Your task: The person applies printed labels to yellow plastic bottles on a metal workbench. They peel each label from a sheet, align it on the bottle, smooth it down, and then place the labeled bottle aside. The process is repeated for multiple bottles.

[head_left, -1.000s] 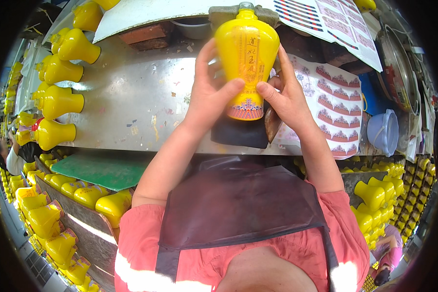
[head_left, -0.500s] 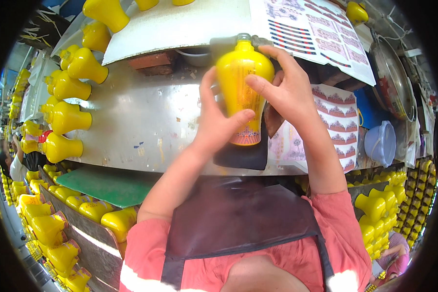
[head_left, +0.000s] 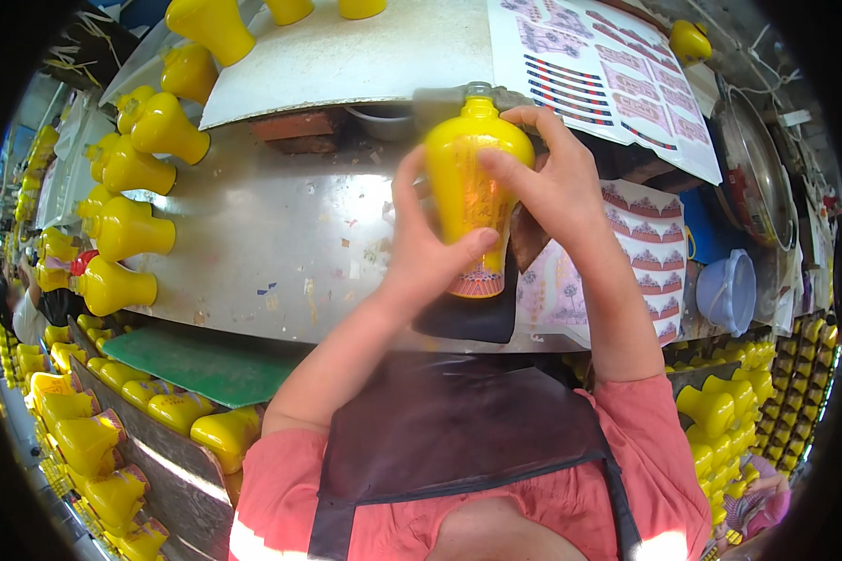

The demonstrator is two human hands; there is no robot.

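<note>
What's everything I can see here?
glossy vase-shaped bottle: one, yellow, centre
similar bottles: many, yellow, both sides
smooth metal table: one, grey, centre
flat mat: one, dark, below bottle
printed paper sheets: several, mostly white, right
flat board: one, white, top
rough bricks: apparently two, reddish, beneath board
plastic bucket: one, bluish, right
flat panel: one, green, lower left
other people: two, white or pink clothing, edges
apron: one, dark, lower centre
shirt: one, pink, around apron
left grip: one, bare, bottle's left
right grip: one, bare, bottle's right
</note>
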